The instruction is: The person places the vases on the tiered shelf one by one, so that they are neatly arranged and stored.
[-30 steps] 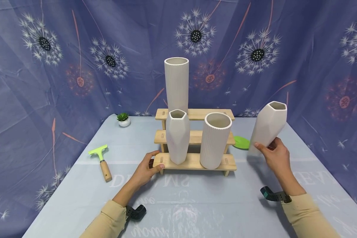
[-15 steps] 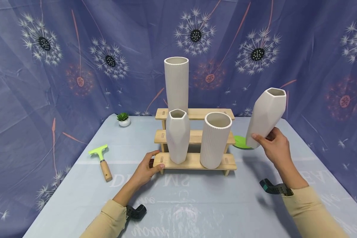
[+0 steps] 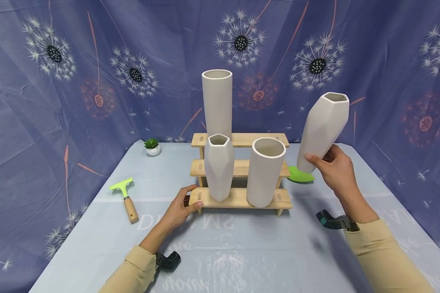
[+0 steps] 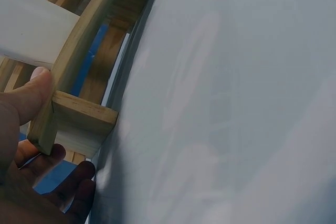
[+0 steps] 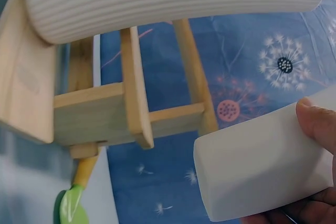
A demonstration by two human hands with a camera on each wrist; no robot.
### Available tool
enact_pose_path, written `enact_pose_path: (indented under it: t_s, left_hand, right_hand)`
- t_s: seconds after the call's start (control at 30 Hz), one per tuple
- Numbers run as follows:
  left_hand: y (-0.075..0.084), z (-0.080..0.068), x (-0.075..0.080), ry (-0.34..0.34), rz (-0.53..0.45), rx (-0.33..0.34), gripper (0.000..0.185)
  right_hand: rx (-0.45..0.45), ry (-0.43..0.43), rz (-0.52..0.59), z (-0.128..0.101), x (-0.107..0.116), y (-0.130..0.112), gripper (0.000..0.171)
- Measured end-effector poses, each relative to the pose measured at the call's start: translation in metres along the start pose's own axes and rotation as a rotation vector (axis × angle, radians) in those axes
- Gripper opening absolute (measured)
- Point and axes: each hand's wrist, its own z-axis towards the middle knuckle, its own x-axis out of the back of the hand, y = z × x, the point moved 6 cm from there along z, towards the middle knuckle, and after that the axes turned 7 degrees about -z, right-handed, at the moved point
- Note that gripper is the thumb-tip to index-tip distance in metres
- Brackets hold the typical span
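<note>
In the head view my right hand [image 3: 339, 169] grips a white faceted vase [image 3: 324, 126] near its base and holds it raised and tilted, right of the wooden three-step stand [image 3: 238, 199]. The right wrist view shows my thumb [image 5: 317, 121] on one side of that vase and fingers under it. My left hand [image 3: 179, 207] holds the left end of the stand's lowest step, with the thumb [image 4: 34, 90] on top and fingers below. On that step stand another faceted vase [image 3: 219, 171] and a wide ribbed vase [image 3: 265, 173]. A tall ribbed vase [image 3: 217, 103] stands on the top step.
A green leaf-shaped piece [image 3: 300, 176] with a yellow handle [image 5: 85, 171] lies behind the stand's right side. At left lie a small green scraper with a wooden handle [image 3: 130, 207] and a potted succulent [image 3: 152, 147]. A dandelion-print cloth [image 3: 168, 61] hangs behind the table.
My right hand has lifted the faceted vase higher and moved it slightly left and away from me, uncovering more of the green piece. The left hand and the stand have stayed put.
</note>
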Motion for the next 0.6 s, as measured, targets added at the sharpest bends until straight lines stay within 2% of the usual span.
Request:
enact_pose_path:
  t_s: [0.4, 0.6]
  left_hand:
    - [-0.001, -0.002, 0.001, 0.006, 0.009, -0.009, 0.069]
    - [0.0, -0.001, 0.001, -0.008, 0.006, -0.015, 0.068]
  right_hand:
    - [0.039, -0.024, 0.061, 0.009, -0.002, -0.028, 0.086]
    - [0.086, -0.016, 0.085, 0.014, -0.003, -0.041, 0.083]
